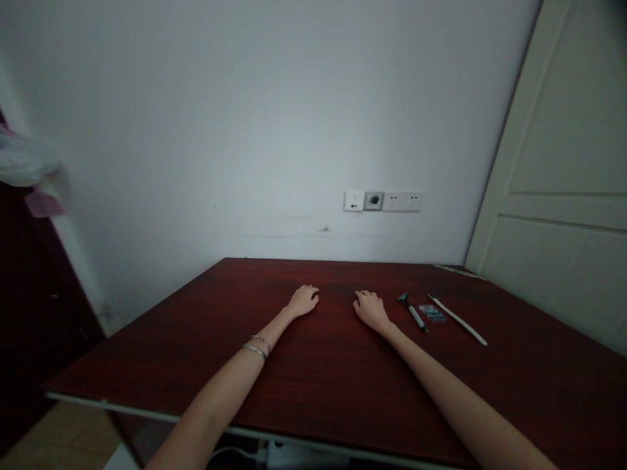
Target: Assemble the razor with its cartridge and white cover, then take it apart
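Note:
My left hand (pixel 303 301) rests palm down on the dark red table (pixel 313 385), its fingers stretched forward and nothing in them. Two thin bracelets circle that wrist. My right hand (pixel 369 308) also lies on the tabletop, holding nothing, with the fingers loosely extended. Just to the right of it is a razor (pixel 414 314) with a pale handle and a dark head. Beside the razor sits a small clear pack (pixel 433 313) with greenish pieces inside. Farther right lies a long, thin white stick-like item (pixel 460 321) with a dark tip; its kind is unclear.
Behind the table a white wall carries a row of switches and sockets (pixel 383 201). A pale panelled door (pixel 563 196) borders the right side. Plastic bags (pixel 24 163) hang at the far left. A flat, light strip (pixel 459 271) lies by the table's back right corner.

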A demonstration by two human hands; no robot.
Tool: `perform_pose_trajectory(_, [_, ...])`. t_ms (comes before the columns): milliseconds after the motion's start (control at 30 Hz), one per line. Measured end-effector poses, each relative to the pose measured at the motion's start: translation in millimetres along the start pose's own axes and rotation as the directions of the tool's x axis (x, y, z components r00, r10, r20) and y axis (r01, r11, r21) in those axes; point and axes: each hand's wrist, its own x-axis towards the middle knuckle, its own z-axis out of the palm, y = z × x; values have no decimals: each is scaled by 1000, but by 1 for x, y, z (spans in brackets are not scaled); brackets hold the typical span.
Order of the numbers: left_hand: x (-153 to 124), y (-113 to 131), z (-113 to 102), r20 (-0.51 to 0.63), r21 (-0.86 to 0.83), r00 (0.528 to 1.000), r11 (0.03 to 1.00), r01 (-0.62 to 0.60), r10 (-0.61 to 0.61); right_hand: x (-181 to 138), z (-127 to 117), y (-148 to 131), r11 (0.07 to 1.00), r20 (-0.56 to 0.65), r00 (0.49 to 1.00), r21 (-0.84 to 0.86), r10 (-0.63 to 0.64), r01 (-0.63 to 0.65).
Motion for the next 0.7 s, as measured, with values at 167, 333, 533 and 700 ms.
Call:
perform_pose_trajectory(167, [0,4,2,-11,15,1000,1000,-4,4,1,1,1,1000,-9,1000,12,8,-7])
perform_pose_trajectory(333, [0,6,1,14,89,1000,996,-28,27,2,0,3,1000,-5,1000,15,-8,8])
perform_pose_trajectory(533, [1,4,1,46,127,999,991,-35,29,-1,-2,3,1000,-8,1000,9,-18,18])
perform_pose_trajectory(700, [1,4,0,63,127,998,991,-33,25,-1,-1,3,1000,-3,1000,6,-19,19])
